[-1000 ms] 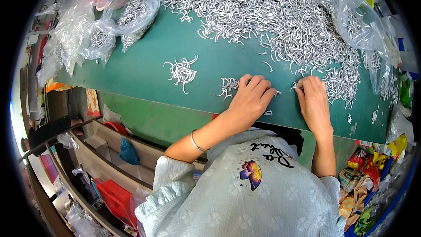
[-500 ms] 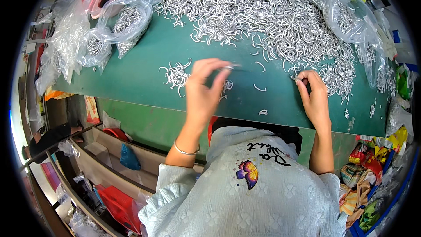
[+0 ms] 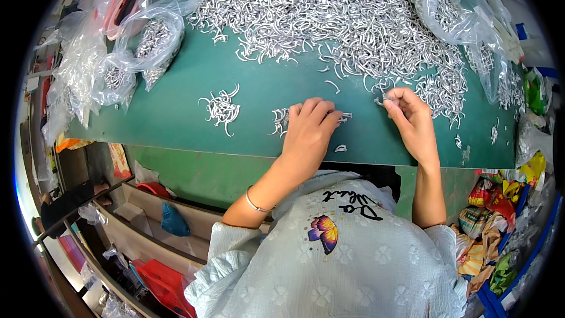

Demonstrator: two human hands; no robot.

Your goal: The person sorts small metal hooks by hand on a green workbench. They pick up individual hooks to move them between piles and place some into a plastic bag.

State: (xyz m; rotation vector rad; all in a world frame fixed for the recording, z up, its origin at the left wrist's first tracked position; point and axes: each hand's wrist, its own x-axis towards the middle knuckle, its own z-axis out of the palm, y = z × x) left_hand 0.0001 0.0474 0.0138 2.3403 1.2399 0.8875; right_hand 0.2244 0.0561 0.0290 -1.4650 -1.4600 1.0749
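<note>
Clear plastic bags (image 3: 126,53) stuffed with silvery metal hooks crowd the far left of the green desk (image 3: 176,112), one pink-rimmed roll (image 3: 120,9) wrapped in film among them; another clear bag of hooks (image 3: 465,23) slumps at the far right, glossy and crumpled. Down by the right edge a heap of bright snack-style wrappers (image 3: 494,212) in red, yellow and green spills below the desk; on the lower left, a blue crumpled bag (image 3: 173,221) lies in an open cardboard tray (image 3: 141,206), with a red package (image 3: 162,280) nearer the bottom.
</note>
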